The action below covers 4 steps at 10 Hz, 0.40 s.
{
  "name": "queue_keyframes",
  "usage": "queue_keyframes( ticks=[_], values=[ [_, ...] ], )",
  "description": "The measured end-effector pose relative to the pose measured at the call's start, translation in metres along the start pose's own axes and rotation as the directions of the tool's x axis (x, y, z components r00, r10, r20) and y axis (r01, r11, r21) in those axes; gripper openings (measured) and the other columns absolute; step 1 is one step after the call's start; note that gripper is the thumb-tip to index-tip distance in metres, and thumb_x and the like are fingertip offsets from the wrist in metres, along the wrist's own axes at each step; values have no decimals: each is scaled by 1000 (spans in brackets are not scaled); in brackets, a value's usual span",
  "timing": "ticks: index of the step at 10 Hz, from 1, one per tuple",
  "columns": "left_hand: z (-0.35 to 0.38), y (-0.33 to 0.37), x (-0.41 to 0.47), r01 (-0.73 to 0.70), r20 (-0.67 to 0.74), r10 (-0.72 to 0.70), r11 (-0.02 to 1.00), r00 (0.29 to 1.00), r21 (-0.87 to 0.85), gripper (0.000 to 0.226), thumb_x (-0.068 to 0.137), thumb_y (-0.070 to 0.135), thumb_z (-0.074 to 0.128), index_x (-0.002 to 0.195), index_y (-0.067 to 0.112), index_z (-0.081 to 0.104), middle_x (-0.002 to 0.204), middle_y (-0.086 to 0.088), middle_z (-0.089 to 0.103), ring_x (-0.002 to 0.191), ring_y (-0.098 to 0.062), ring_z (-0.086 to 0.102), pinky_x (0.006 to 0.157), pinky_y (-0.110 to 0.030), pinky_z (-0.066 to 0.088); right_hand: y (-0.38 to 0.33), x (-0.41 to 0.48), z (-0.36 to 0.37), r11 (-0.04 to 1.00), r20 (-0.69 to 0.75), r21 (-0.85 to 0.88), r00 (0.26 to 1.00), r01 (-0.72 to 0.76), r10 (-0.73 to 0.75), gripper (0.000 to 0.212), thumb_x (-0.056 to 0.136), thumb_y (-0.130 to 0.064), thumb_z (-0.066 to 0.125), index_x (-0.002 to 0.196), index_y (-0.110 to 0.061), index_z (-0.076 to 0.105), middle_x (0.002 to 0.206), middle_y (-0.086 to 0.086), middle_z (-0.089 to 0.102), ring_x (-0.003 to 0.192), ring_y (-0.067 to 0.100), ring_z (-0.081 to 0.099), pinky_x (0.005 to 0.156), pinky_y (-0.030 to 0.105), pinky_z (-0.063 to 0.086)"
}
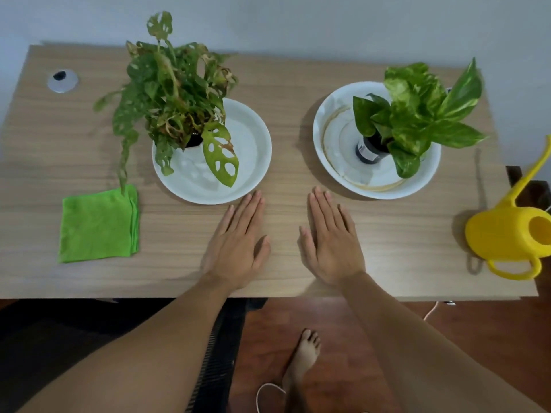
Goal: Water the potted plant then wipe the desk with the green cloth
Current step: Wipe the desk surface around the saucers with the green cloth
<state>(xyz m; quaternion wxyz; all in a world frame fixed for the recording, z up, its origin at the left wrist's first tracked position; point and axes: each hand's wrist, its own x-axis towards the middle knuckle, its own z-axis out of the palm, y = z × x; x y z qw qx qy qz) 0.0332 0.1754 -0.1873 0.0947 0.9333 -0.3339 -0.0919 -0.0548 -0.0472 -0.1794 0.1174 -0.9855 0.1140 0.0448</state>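
Two potted plants stand on the wooden desk (pixel 298 70). A trailing plant with holed leaves (pixel 170 90) sits in a white saucer (pixel 253 138) at centre left. A broad-leaved plant (pixel 423 114) in a dark pot sits in a second white saucer (pixel 334 138) at centre right. The folded green cloth (pixel 97 226) lies flat at the front left. A yellow watering can (pixel 507 236) rests at the desk's right edge, spout pointing up and away. My left hand (pixel 238 242) and my right hand (pixel 331 242) lie flat, palms down, side by side at the front middle, holding nothing.
A silver cable grommet (pixel 62 80) is set into the far left corner. A pale wall runs behind the desk. Below the front edge are a reddish floor, a bare foot (pixel 304 356) and a thin white cable (pixel 262 391).
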Motion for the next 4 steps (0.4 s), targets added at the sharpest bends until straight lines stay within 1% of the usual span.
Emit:
queue_keyframes(
  ticks=[1,2,3,4],
  values=[
    [1,-1,0,6,-3,-6,1000,1000,-2,83,110,47,38,179,17,3,189,3,-4,175,-11,-3,143,-46,13,2,-1,2,1000,-39,28,999,12,-10,71,113,-41,35,176,-18,10,185,-3,4,172,12,-1,138,49,16],
    [0,-1,1,7,-6,-7,1000,1000,-20,84,109,45,42,179,18,3,189,5,-3,175,-10,-2,142,-47,16,4,1,-4,999,-19,35,1000,9,-8,72,113,-42,35,176,-17,11,185,-3,5,172,12,-2,138,49,16],
    [-1,-2,1,6,-33,-7,999,999,-48,84,109,42,46,179,20,5,189,7,-1,175,-9,1,142,-47,19,-3,4,-7,985,64,167,997,-42,32,75,112,-48,38,176,-21,10,185,-9,2,171,7,-6,139,50,12],
    [-2,-2,3,-7,-56,3,998,998,-63,84,107,40,47,179,20,8,189,8,0,174,-8,2,142,-46,18,0,20,-69,739,370,616,928,-274,35,77,105,-59,58,171,-35,28,181,-19,19,170,5,8,138,45,17]
  ],
)
